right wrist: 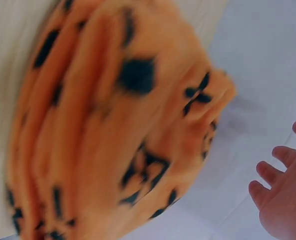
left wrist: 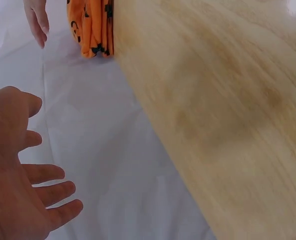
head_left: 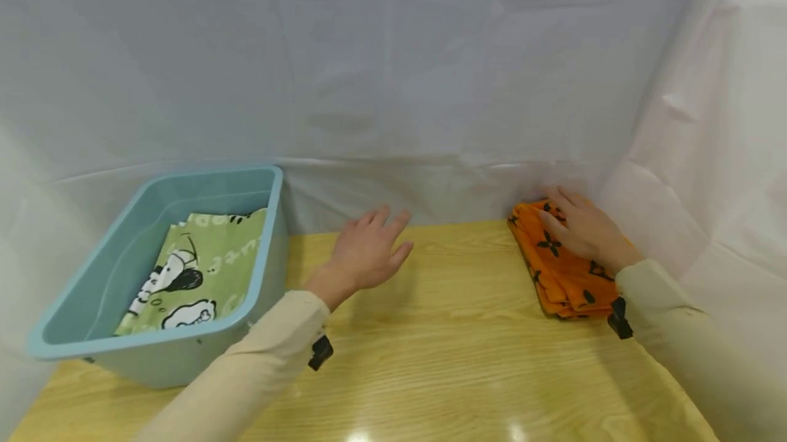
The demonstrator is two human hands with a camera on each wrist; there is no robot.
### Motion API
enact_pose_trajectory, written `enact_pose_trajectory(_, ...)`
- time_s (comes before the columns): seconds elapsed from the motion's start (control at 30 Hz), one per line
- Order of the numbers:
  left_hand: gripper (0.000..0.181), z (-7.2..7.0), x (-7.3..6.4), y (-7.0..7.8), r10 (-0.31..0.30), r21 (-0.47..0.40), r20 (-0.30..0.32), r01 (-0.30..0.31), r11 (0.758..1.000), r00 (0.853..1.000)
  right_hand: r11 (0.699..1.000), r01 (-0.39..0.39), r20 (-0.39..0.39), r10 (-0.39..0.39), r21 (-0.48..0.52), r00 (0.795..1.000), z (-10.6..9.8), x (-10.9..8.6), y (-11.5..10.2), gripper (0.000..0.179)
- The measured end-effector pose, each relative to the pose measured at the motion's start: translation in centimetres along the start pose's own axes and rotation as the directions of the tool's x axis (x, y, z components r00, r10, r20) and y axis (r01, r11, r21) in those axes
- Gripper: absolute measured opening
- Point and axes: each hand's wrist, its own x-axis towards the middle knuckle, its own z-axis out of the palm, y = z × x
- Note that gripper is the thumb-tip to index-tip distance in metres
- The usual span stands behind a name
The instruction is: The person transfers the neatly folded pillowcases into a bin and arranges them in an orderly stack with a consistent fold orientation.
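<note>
A folded orange cloth (head_left: 556, 257) with black flower motifs lies at the right rear of the table, its stacked layers showing along one side in the right wrist view. My right hand (head_left: 581, 227) hovers over its far right part with fingers extended; a gap separates hand and cloth in the right wrist view. My left hand (head_left: 367, 251) is held above the middle of the table, fingers spread and holding nothing. To its left stands a light blue plastic tub (head_left: 270, 251), and inside lies a green cloth (head_left: 230, 257) printed with a cartoon dog.
The wood-grain table (head_left: 418, 360) stretches between the tub and the orange cloth. White sheeting (head_left: 393, 87) hangs behind the table's far edge and also down the right side, close to my right hand.
</note>
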Motion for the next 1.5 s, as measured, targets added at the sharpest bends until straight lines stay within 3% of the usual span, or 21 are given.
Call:
enact_pose_trajectory(0.37,0.054,3.4,1.0,3.0,0.121,-0.017,-0.016,-0.121,0.993,0.993,0.988,-0.133,0.056,0.129,0.08,0.99,0.4,-3.2,4.7,0.07)
enact_pose_trajectory(0.67,0.055,4.6,1.8,5.2,0.168,-0.05,0.032,-0.166,0.985,0.985,0.978,-0.159,0.059,0.153,0.135,0.987,1.1,-5.4,7.4,0.068)
enact_pose_trajectory(0.9,0.055,5.6,2.6,7.0,0.244,-0.082,0.057,-0.239,0.968,0.968,0.97,-0.125,0.059,0.114,0.21,0.992,2.0,-6.3,8.8,0.067)
enact_pose_trajectory(1.13,0.055,6.5,3.3,8.8,0.324,-0.081,0.079,-0.318,0.945,0.943,0.931,-0.075,0.065,0.055,0.358,0.996,2.5,-7.3,9.4,0.067)
enact_pose_trajectory(1.33,0.055,7.1,3.4,10.0,0.348,-0.085,0.103,-0.34,0.936,0.932,0.925,-0.07,0.066,0.049,0.374,0.997,2.7,-7.7,9.9,0.067)
enact_pose_trajectory(1.5,0.054,7.5,3.5,10.7,0.368,-0.085,0.112,-0.36,0.929,0.923,0.914,-0.111,0.121,0.069,0.39,0.99,3.0,-8.3,10.2,0.071)
